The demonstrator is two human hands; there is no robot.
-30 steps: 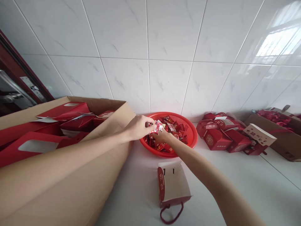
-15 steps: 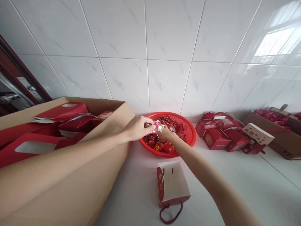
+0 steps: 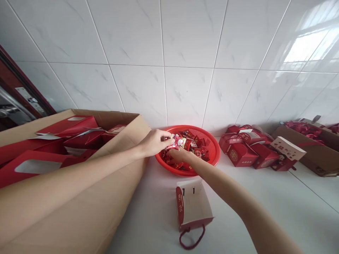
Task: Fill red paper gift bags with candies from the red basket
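Note:
A round red plastic basket [image 3: 212, 141] stands against the tiled wall, with many red wrapped candies [image 3: 197, 143] in it. Over its left side my left hand [image 3: 156, 141] is closed on some wrapped candies [image 3: 177, 141] with red, white and gold wrappers. My right hand [image 3: 178, 155] reaches low among the candies, just below the left one; its fingertips are hidden, so what they hold cannot be made out. Nearer to me, an open red gift box [image 3: 197, 208] lies with its pale inside up and its dark red cord handle [image 3: 192, 243] towards me.
On the left is a large cardboard box [image 3: 116, 190] holding red gift boxes [image 3: 79, 125]. Several closed red gift boxes [image 3: 242, 155] stand right of the basket. Farther right, a cardboard box [image 3: 317, 153] holds dark pink ribbon-like material [image 3: 304, 130]. A tiled wall closes off the back.
My right hand has moved slightly left and down into the candies, below the left hand. The left hand stays nearly in place with its candies. The view has shifted slightly.

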